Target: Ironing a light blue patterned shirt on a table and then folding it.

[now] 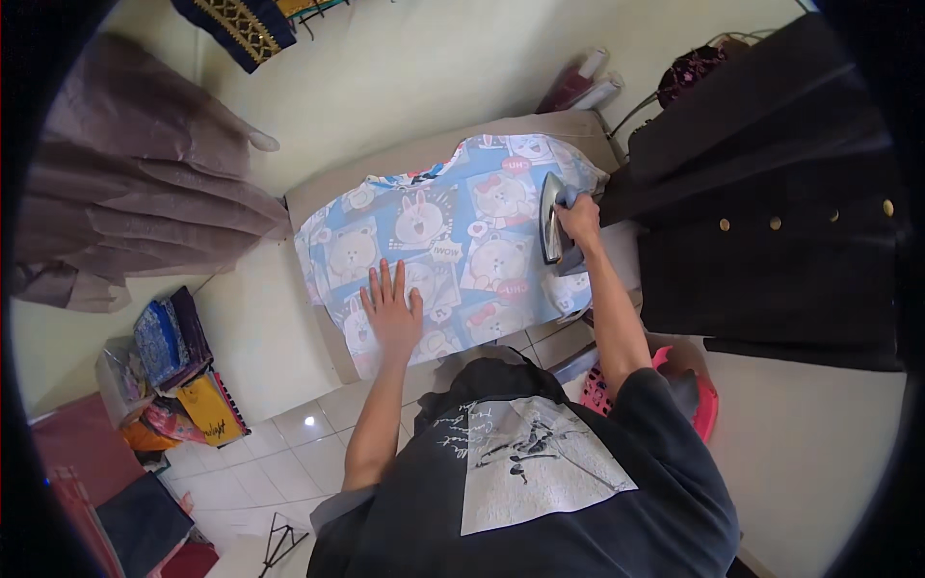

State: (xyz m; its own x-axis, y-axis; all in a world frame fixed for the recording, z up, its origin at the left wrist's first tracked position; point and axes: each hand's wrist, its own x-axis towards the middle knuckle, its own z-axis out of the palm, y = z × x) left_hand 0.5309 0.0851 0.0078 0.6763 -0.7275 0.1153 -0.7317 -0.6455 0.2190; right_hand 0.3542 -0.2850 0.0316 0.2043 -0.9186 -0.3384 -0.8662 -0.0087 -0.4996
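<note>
A: What is the right hand (581, 223) doing?

B: It's wrapped around the handle of an iron (551, 229), silver-edged, with its nose pointing away from the person.

A: And the left hand (390, 310)?

B: Holding nothing. It lies palm down with the fingers spread wide, on the near left part of the printed garment (422, 223).

A: Where is that garment, exactly?

B: Spread out over a beige padded surface (310, 191) in front of the person, covering most of it. It's light blue with cartoon bears and rabbits; the iron is over toward its right end — well apart from the left hand.

A: What's around it?

B: Two bottles (591, 69) near the far right corner, one maroon, one pale. On the right hangs a black garment (761, 207) with gold buttons; on the left, a sheer mauve cloth (159, 169).

A: Lower down?

B: Folded textiles (162, 339), blue and dark, beside a yellow packet (210, 407) at the left — then the pale tiled floor (275, 472). A pink container (708, 409) shows by the right elbow, partly hidden.
</note>
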